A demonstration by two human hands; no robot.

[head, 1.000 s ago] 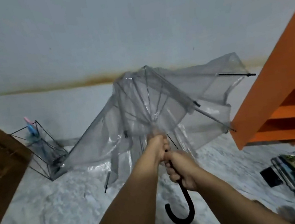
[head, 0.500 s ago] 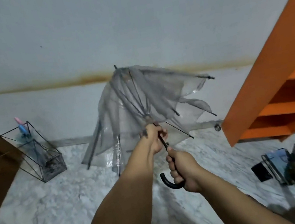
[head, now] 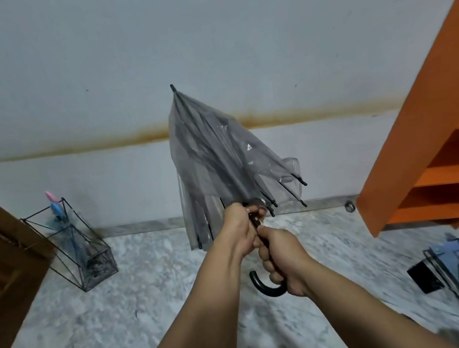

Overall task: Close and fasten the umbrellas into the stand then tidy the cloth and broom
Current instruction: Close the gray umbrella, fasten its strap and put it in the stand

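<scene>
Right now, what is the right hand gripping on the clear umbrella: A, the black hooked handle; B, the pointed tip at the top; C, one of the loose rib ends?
A: the right hand is wrapped round the black hooked handle, whose curved end sticks out below the fist, far from the umbrella's tip.

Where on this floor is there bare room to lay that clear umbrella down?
Bare marble floor lies open between the black wire stand and the orange shelf unit. It is crowded lower right, around the blue and black items.

Clear glossy plastic umbrella (head: 215,164), black wire stand (head: 76,245), polished marble floor (head: 152,302)
</scene>
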